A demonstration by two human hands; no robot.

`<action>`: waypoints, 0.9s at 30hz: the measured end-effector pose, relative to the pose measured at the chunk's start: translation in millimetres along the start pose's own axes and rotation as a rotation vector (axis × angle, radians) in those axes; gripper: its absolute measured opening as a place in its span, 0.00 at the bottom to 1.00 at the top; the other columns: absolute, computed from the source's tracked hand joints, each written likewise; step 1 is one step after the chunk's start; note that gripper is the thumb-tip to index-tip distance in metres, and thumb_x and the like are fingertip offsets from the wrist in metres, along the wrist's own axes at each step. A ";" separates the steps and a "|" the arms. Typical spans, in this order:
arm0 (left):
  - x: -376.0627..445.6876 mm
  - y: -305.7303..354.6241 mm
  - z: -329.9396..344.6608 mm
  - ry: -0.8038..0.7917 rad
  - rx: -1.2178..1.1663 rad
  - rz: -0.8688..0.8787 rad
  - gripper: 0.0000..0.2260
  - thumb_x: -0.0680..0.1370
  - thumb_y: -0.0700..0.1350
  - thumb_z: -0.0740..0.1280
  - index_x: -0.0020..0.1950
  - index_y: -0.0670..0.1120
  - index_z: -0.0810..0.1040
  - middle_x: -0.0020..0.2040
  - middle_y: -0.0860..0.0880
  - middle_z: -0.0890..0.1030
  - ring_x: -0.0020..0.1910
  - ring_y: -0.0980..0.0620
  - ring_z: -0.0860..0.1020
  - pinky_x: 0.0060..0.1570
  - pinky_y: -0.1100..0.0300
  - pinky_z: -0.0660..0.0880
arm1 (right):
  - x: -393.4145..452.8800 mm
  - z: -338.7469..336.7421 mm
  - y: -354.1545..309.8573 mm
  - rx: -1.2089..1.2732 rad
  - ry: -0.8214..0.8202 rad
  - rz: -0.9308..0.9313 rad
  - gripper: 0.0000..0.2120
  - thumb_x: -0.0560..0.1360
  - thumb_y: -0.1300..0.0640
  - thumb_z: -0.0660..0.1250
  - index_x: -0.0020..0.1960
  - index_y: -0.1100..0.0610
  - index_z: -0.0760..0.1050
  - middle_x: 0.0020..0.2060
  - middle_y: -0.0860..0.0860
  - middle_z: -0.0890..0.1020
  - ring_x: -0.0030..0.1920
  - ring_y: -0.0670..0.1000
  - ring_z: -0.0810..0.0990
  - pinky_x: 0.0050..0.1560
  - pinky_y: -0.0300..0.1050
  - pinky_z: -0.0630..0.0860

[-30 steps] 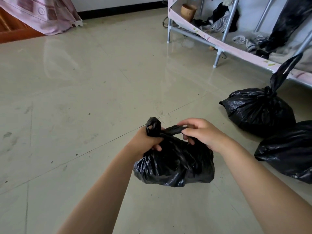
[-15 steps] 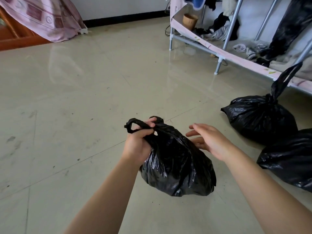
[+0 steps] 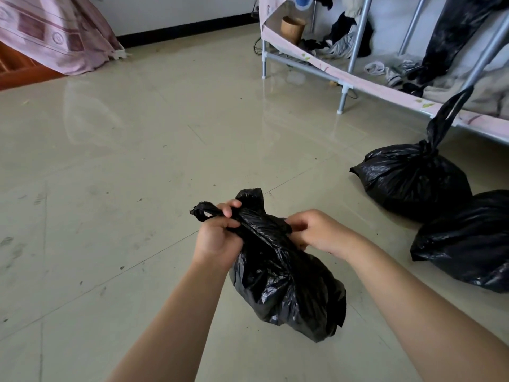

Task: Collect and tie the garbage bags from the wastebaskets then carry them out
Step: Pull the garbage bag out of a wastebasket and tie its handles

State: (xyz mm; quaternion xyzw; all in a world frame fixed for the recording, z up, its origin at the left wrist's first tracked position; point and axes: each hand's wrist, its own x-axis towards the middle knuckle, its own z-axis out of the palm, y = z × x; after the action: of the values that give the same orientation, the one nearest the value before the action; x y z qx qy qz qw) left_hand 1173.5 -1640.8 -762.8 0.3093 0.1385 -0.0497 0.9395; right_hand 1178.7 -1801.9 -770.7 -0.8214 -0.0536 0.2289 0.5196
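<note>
A small black garbage bag [image 3: 286,288] rests on the tiled floor in front of me, its neck gathered upward. My left hand [image 3: 217,235] is closed around the twisted handle loops at the bag's top left, with a loop sticking out past my fingers. My right hand [image 3: 316,230] pinches the bag's neck from the right side. Two more black bags lie to the right: a tied one [image 3: 413,183] with a long handle standing up, and another [image 3: 468,244] partly cut off by the frame edge.
A metal-framed rack [image 3: 344,81] with a pink fabric edge, clothes and a wooden cup [image 3: 292,29] stands at the back right. A pink patterned cloth [image 3: 55,37] hangs over wooden furniture at the back left. Open tiled floor [image 3: 124,161] stretches to the left.
My right hand, which had let go and hovered open beside the bag, has closed on the bag's neck again. My left hand keeps its hold on the handles.
</note>
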 end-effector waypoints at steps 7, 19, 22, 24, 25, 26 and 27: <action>5.0 1.2 -8.8 -0.068 0.149 -0.100 0.19 0.82 0.47 0.48 0.35 0.44 0.69 0.43 0.49 0.80 0.48 0.49 0.76 0.49 0.55 0.71 | 5.8 -28.7 1.1 0.733 0.427 -0.111 0.17 0.75 0.68 0.59 0.32 0.56 0.75 0.34 0.50 0.80 0.40 0.50 0.77 0.35 0.38 0.79; 11.9 6.7 7.6 0.021 -0.436 -0.017 0.27 0.82 0.50 0.49 0.23 0.44 0.63 0.23 0.48 0.72 0.35 0.50 0.73 0.45 0.58 0.69 | 9.3 -29.5 -29.9 1.449 0.531 -0.152 0.17 0.80 0.56 0.54 0.33 0.56 0.57 0.16 0.47 0.61 0.14 0.44 0.58 0.15 0.32 0.61; 17.4 18.2 -5.1 0.014 -0.365 -0.032 0.29 0.81 0.51 0.49 0.20 0.45 0.61 0.18 0.51 0.64 0.21 0.54 0.60 0.27 0.65 0.64 | 12.8 -33.3 -9.6 0.714 0.682 -0.149 0.20 0.79 0.55 0.57 0.30 0.54 0.55 0.16 0.45 0.60 0.16 0.46 0.56 0.20 0.35 0.53; 18.3 21.5 -22.6 0.056 -0.024 -0.049 0.31 0.82 0.51 0.48 0.17 0.47 0.60 0.16 0.53 0.59 0.18 0.56 0.52 0.18 0.66 0.55 | 8.3 -35.9 14.0 0.061 0.724 -0.159 0.18 0.77 0.56 0.61 0.31 0.55 0.58 0.22 0.48 0.63 0.24 0.49 0.61 0.25 0.39 0.57; 19.0 22.2 -33.3 0.123 0.143 -0.033 0.30 0.82 0.49 0.49 0.18 0.48 0.59 0.15 0.54 0.58 0.16 0.58 0.52 0.16 0.68 0.52 | 4.5 -37.5 27.1 -0.129 0.748 -0.128 0.16 0.76 0.57 0.62 0.33 0.57 0.60 0.25 0.50 0.65 0.28 0.51 0.64 0.29 0.42 0.57; 20.3 23.0 -44.8 0.220 0.269 -0.008 0.27 0.81 0.47 0.50 0.20 0.48 0.58 0.14 0.55 0.57 0.13 0.59 0.53 0.16 0.71 0.50 | -1.4 -38.6 39.9 -0.197 0.778 -0.087 0.14 0.76 0.57 0.62 0.35 0.59 0.62 0.27 0.51 0.65 0.32 0.54 0.65 0.32 0.44 0.55; 19.9 23.7 -55.3 0.318 0.365 0.022 0.24 0.81 0.45 0.51 0.24 0.47 0.56 0.13 0.56 0.56 0.12 0.59 0.53 0.16 0.72 0.49 | -6.5 -39.4 53.8 -0.186 0.804 -0.042 0.14 0.77 0.58 0.61 0.36 0.61 0.62 0.27 0.51 0.65 0.35 0.54 0.67 0.33 0.45 0.53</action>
State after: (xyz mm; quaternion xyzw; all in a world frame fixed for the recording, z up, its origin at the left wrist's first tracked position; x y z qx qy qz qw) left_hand 1184.1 -1589.0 -797.7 0.4792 0.2698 -0.0145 0.8351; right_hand 1181.8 -1861.1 -801.9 -0.8875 0.1166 -0.1265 0.4274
